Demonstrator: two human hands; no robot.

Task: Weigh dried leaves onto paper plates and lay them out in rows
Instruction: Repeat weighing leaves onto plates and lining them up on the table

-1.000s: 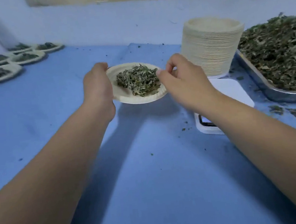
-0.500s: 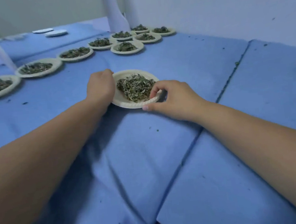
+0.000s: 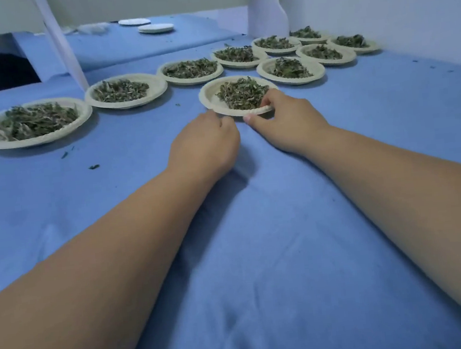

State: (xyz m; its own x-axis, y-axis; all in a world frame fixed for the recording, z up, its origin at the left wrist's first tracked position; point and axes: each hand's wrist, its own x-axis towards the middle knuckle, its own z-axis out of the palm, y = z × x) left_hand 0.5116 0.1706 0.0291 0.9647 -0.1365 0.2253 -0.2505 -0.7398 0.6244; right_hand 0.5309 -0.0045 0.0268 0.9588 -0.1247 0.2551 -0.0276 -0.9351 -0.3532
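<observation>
Plate [image 3: 211, 100], dried leaves [image 3: 242, 93] in it: just beyond both hands; right hand [image 3: 289, 121] pinches near rim, left hand [image 3: 207, 145] at near-left rim.
Back row of filled plates [image 3: 159, 85]: on cloth [image 3: 259, 256], beyond left hand, running leftward.
Nearer filled plates [image 3: 319, 68]: beyond right hand.
Empty plates [image 3: 156, 28]: far behind.

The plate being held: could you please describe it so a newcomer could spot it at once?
On the blue cloth-covered table, filled paper plates run in two rows toward the far wall. The plate is nearest in the shorter right row. Only it has a right hand pinching its near rim, with the left hand alongside.
</observation>
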